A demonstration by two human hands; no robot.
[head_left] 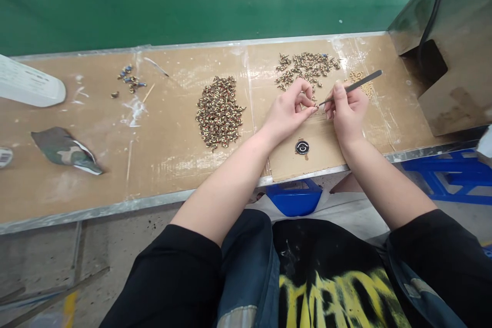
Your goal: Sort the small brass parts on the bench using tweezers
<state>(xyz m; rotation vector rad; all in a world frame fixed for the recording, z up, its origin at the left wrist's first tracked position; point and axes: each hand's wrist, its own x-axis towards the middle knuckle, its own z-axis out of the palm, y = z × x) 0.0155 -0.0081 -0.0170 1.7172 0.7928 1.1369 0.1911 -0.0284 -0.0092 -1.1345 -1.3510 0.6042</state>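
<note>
My right hand (348,110) is closed around dark metal tweezers (361,82), their tip pointing left and down. The tip meets the fingertips of my left hand (290,107), which pinch a tiny brass-coloured piece (317,106) whose shape is too small to read. Just beyond my hands spreads a loose pile of small brass-coloured pieces (307,65). Tiny pale gold bits (367,89) lie scattered behind my right hand. Nearer to me, a small round black container (302,147) with a pale curved mark in it rests on a cardboard sheet (286,164).
A dense heap of similar brass pieces with red spots (220,113) lies left of my hands. Several blue-and-brass pieces (130,79) and a thin wooden stick (148,93) are farther left, near a camouflage-patterned packet (65,147) and white bottle (33,82). A metal box (457,72) borders the right.
</note>
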